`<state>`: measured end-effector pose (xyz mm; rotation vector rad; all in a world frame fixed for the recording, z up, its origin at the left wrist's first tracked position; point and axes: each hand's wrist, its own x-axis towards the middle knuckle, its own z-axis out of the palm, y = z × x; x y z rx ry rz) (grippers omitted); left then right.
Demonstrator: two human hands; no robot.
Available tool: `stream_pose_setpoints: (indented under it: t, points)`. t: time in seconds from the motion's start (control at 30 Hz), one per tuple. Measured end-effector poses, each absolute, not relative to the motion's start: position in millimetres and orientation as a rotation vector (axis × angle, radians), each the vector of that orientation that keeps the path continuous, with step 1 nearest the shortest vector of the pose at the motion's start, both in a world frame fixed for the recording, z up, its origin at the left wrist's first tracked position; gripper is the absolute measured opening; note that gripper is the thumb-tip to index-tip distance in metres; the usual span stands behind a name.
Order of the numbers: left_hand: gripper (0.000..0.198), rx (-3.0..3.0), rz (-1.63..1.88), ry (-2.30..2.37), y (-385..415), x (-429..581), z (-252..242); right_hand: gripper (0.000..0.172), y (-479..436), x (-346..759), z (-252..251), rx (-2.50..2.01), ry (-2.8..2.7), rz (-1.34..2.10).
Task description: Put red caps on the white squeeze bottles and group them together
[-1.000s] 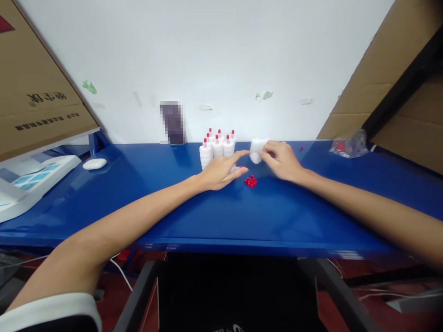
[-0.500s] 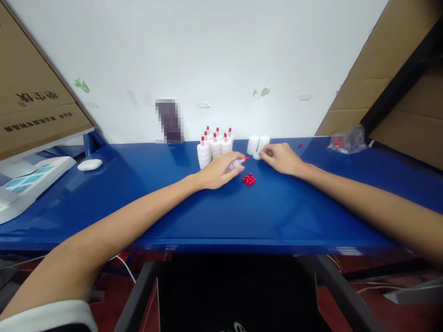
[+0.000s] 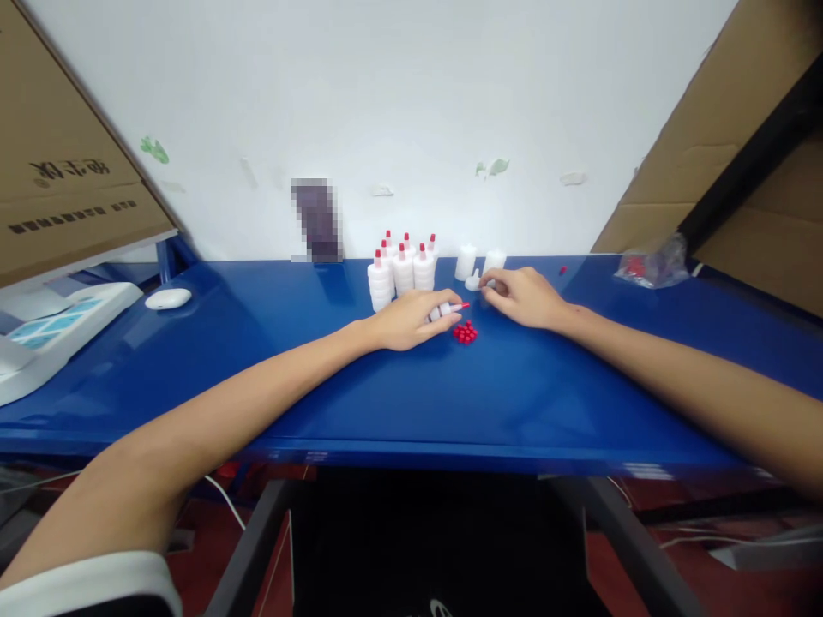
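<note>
My left hand (image 3: pixel 415 319) is wrapped round a white squeeze bottle (image 3: pixel 443 311) lying on its side, its red-tipped nozzle pointing right. Just below that tip sits a small heap of red caps (image 3: pixel 465 332). My right hand (image 3: pixel 524 296) has its fingers curled together at the table; what they hold, if anything, is hidden. Right by its fingertips is a white nozzle lid (image 3: pixel 474 281). Behind it stand two white bottles without nozzles, one at left (image 3: pixel 466 261) and one at right (image 3: pixel 495 259). Several upright bottles with red tips (image 3: pixel 402 270) are grouped behind my left hand.
On the blue table (image 3: pixel 386 394), a lone red cap (image 3: pixel 563 270) and a clear plastic bag (image 3: pixel 652 264) with red contents lie to the right. A white rounded case (image 3: pixel 168 299) and a white device (image 3: pixel 70 334) are at left. Cardboard (image 3: pixel 77 146) flanks both sides.
The nozzle lid beside my right fingertips now shows clearly, and the two bottles behind it appear farther apart. The bottle in my left hand has tipped slightly lower at its red end.
</note>
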<state>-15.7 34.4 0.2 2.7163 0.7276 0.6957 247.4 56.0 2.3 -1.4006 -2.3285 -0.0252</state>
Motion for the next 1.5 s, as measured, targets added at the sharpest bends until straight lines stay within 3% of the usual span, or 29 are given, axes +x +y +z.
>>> stream_pose_setpoints:
  t: [0.47,0.63,0.77,1.1,1.33,1.5]
  points:
    - [0.04,2.782,0.608,0.747,32.2,-14.5,4.3,0.044,57.0,245.0,0.5,-1.69,-2.25,-0.172]
    - [0.039,2.795,0.608,0.744,33.3,-14.6,3.6,0.041,54.1,244.7,4.3,-1.541,-2.303,-0.127]
    - [0.04,2.79,0.6,0.74,32.4,-14.7,4.1,0.052,56.3,245.2,5.9,-1.363,-2.596,-0.093]
    - [0.038,2.804,0.6,0.753,32.2,-14.5,4.0,0.052,57.7,244.7,3.6,-1.434,-2.551,-0.073]
    - [0.04,2.799,0.606,0.75,33.2,-14.7,3.6,0.091,70.2,238.3,2.7,-1.412,-2.311,0.13]
    - [0.04,2.787,0.613,0.746,34.2,-14.5,3.3,0.094,85.1,236.6,-0.4,-1.413,-2.184,0.207]
